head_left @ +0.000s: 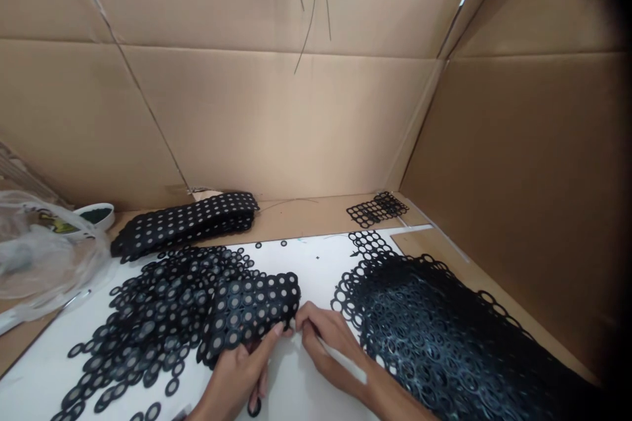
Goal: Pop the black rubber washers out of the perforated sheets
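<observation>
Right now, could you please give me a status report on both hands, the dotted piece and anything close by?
Left hand gripping dotted piece. Right hand at its edge, slim white tool held. Loose rings heaped left, linked rings right.

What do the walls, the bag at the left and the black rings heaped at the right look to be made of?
Walls: matte brown cardboard, by the crease lines and paper-like face.
Bag: thin, glossy plastic film, see-through and crumpled.
Black rings: probably plastic or rubber, with a slight sheen where light catches them; the look doesn't settle which.
</observation>
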The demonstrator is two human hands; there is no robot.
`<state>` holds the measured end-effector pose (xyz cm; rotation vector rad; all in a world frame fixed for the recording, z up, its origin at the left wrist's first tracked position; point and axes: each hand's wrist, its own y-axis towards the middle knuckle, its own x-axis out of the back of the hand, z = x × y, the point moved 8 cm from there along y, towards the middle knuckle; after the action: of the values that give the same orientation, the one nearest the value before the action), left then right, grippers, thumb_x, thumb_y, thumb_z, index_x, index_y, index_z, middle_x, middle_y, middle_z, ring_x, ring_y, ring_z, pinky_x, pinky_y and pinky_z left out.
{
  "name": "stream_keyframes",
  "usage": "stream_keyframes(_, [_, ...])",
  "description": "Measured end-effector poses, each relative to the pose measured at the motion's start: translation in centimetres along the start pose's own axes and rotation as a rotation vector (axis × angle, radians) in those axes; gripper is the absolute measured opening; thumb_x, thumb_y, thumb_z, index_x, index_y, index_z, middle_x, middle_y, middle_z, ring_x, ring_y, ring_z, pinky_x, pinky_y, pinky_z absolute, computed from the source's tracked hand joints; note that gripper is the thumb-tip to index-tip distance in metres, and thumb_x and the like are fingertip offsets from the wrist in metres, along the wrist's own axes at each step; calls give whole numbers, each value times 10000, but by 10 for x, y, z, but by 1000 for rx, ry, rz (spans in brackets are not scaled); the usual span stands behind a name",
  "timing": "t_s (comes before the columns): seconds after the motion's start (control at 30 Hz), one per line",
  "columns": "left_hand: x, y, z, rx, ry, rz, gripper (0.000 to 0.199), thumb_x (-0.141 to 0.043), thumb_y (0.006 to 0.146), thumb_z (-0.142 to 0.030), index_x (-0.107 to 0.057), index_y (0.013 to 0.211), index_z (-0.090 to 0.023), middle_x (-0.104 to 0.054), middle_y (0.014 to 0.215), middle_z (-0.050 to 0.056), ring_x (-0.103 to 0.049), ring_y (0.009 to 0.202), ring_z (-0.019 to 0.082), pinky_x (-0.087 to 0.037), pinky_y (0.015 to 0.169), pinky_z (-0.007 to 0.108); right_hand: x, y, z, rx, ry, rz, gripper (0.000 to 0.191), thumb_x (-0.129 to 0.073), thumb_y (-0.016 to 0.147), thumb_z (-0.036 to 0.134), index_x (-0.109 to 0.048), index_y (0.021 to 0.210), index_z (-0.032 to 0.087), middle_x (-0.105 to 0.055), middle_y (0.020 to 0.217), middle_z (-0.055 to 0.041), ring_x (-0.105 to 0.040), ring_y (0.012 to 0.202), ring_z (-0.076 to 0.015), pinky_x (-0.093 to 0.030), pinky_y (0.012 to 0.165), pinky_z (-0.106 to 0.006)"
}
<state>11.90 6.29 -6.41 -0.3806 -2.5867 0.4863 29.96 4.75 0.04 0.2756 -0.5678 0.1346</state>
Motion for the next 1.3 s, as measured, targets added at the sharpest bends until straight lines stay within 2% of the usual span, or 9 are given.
stream_keyframes(0.13, [2,2,4,4,20,2,889,-478,818,-988,-467,318,-254,-437,325,37,-472,339,155,-480,516,282,-4,1,-6,-30,25,-8,184,-453,1036,176,-625,1045,243,-693,853,27,-634,714,-139,-419,690,-237])
stream_keyframes(0.23, [1,6,4,-12,0,5,889,-491,802,-995,-509,343,-234,-462,335,45,-501,340,160,-472,498,277,4,-2,-15,-96,200,-90,167,-437,1056,221,-601,1030,237,-615,769,37,-577,671,-140,-407,644,-233])
stream_keyframes(0.37, [-1,10,5,-5,-152,33,863,-539,773,-997,-737,638,-167,-574,422,38,-508,333,161,-378,397,258,17,-7,-20,-114,395,-210,165,-416,1039,249,-565,972,230,-548,718,32,-547,644,-159,-431,597,-240])
stream_keyframes(0.67, [-1,9,7,2,-241,52,849,-618,783,-936,-804,900,-116,-593,447,21,-510,323,157,-351,358,241,18,-4,-18,-140,412,-227,138,-423,977,234,-561,986,231,-510,676,55,-521,603,-148,-396,582,-238])
stream_keyframes(0.87, [1,5,-4,-23,-238,38,823,-640,767,-916,-800,925,-124,-588,446,13,-518,318,174,-375,333,260,18,-4,-21,-159,388,-212,147,-422,982,245,-568,999,228,-527,673,61,-544,599,-143,-407,604,-241])
stream_keyframes(1.13, [-8,10,0,-54,-251,78,829,-604,780,-927,-753,932,-125,-571,438,6,-474,298,140,-319,330,218,15,-4,-20,-166,422,-190,142,-439,949,197,-567,999,232,-504,690,57,-534,610,-146,-417,600,-241])
stream_keyframes(1.3, [-7,10,-6,-41,-125,26,824,-627,691,-992,-658,615,-173,-549,426,35,-472,323,146,-334,351,250,7,-7,-27,-162,341,-134,219,-433,966,134,-590,1066,249,-551,728,52,-565,661,-152,-422,653,-250])
